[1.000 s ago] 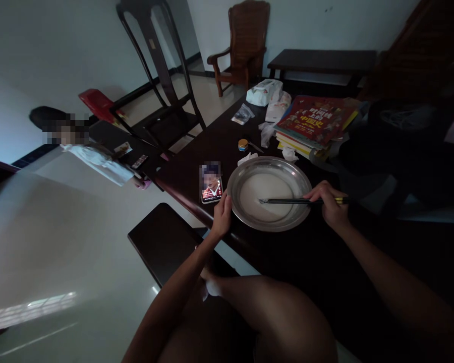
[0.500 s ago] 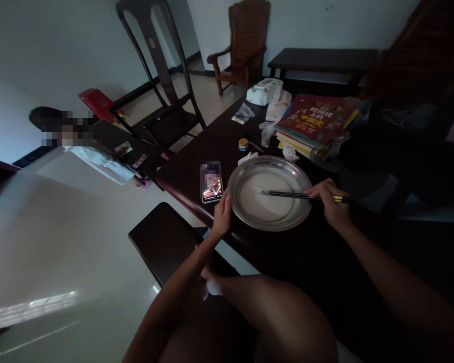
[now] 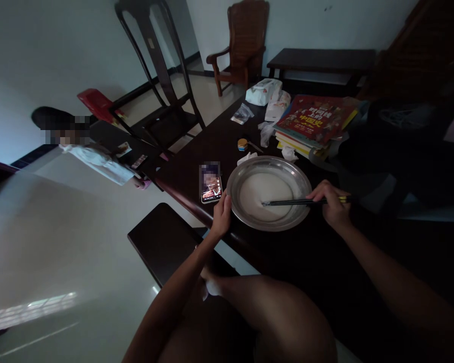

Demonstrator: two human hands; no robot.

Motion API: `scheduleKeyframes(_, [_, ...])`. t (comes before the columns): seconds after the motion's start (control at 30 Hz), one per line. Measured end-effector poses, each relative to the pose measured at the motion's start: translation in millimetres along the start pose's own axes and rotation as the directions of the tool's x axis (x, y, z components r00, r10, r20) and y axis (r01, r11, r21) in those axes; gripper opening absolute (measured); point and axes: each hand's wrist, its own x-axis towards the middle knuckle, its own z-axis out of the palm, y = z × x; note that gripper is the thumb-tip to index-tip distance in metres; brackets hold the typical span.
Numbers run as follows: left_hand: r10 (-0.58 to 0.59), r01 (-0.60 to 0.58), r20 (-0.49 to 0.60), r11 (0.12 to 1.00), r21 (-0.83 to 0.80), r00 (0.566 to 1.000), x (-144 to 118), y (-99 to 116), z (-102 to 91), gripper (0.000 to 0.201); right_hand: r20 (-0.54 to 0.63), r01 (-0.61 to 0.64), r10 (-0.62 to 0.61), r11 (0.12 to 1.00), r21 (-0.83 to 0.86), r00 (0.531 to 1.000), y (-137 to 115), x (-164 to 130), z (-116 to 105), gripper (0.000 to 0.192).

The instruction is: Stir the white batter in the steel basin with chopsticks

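Note:
A wide metal basin (image 3: pixel 302 217) stands on the dark table, holding a milky white liquid (image 3: pixel 267 189). My left hand (image 3: pixel 222 214) grips the basin's left rim, with the thumb along the edge. In my right hand (image 3: pixel 333 201), closed above the basin's right side, is a pair of dark chopsticks (image 3: pixel 287 202) with gold-coloured ends. Their tips dip into the liquid near the basin's middle. A lit phone (image 3: pixel 211 184) lies just left of the basin.
Behind the basin are a stack of books (image 3: pixel 314 121), a small jar (image 3: pixel 242 144), crumpled tissue (image 3: pixel 289 153) and a tissue pack (image 3: pixel 263 92). A dark bench (image 3: pixel 162 242) stands at lower left. Another person (image 3: pixel 94 161) is by a low table at the left.
The chopstick tips have shifted slightly toward me through the liquid, and the phone's screen picture has changed. My left hand stays at the basin's rim.

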Motion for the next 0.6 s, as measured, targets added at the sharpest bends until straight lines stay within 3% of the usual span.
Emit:
scheduleKeyframes(0.1, [0.008, -0.008, 0.0, 1.0, -0.008, 1.0, 0.0, -0.6, -0.1, 0.074, 0.073, 0.002, 0.002, 0.999, -0.052, 0.997, -0.3, -0.2, 0.9, 0.045])
scheduleKeyframes(0.27, [0.021, -0.021, 0.007, 1.0, -0.01, 1.0, -0.1, -0.6, -0.8, 0.069, -0.054, 0.007, -0.007, 1.0, -0.009, 0.999, 1.3, 1.2, -0.5, 0.049])
scheduleKeyframes(0.43, [0.021, -0.021, -0.001, 1.0, -0.011, 1.0, 0.0, -0.7, -0.8, 0.069, 0.075, 0.019, -0.016, 0.999, -0.046, 0.997, 1.0, 0.0, 1.5, 0.042])
scheduleKeyframes(0.6, [0.019, -0.019, -0.002, 1.0, -0.013, 1.0, 0.3, -1.4, -0.4, 0.069, -0.052, 0.01, -0.011, 1.0, -0.014, 0.999, 1.7, 0.5, 1.7, 0.05])
